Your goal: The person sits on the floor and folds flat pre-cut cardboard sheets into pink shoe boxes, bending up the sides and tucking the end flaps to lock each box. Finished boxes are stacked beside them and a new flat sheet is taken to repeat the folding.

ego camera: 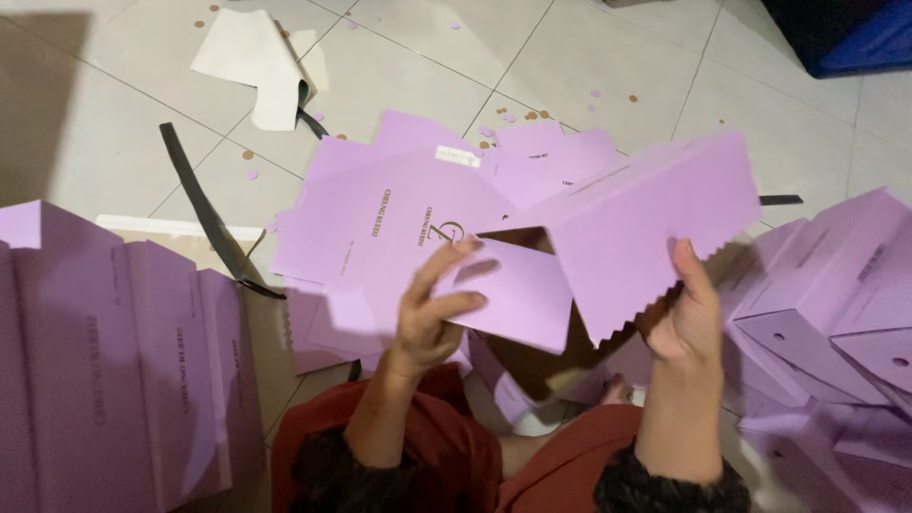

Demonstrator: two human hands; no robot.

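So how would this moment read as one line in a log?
left hand: grips bottom flap | right hand: holds zigzag edge | item: lilac paper bag, half-opened | around: flat lilac bags on tiled floor

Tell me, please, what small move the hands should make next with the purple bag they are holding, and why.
Probably press the bottom flap inward. The left hand pinches that flap, which juts out half-folded, while the right hand steadies the purple paper bag by its zigzag edge. The bag's mouth gapes open, unlike the flat stack on the left.
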